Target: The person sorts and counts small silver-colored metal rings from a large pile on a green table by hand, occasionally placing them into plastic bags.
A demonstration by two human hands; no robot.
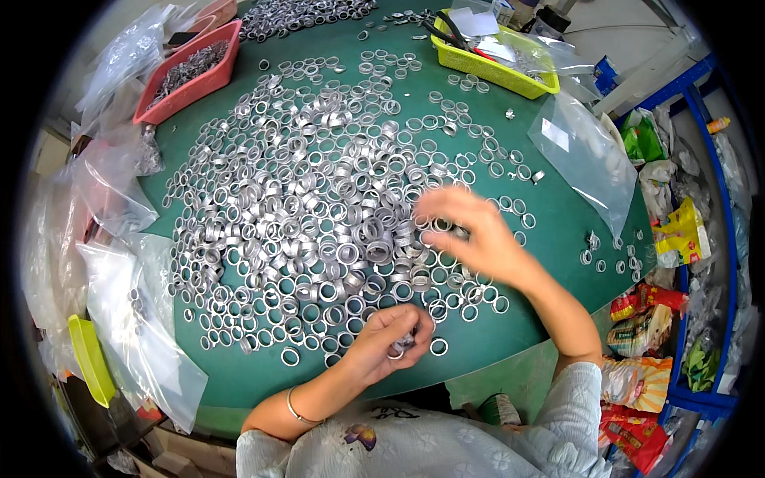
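Observation:
A wide heap of silvery metal rings [303,207] covers the green tabletop. Near the table's front edge my left hand [389,338] is closed, its fingers curled round a metal ring [402,344] or more than one; the fingers hide how many. My right hand [470,233] hovers at the heap's right side, slightly blurred. Its thumb and fingers are apart and curved over the rings, and I make out nothing gripped between them. Loose rings lie around both hands.
At the back left stands a pink basket [231,64] of small metal pieces; at the back right, a yellow-green basket [486,68] with tools and papers. Plastic bags [135,319] line the left edge. Another clear bag [586,159] lies right, beside a blue shelf frame [721,199].

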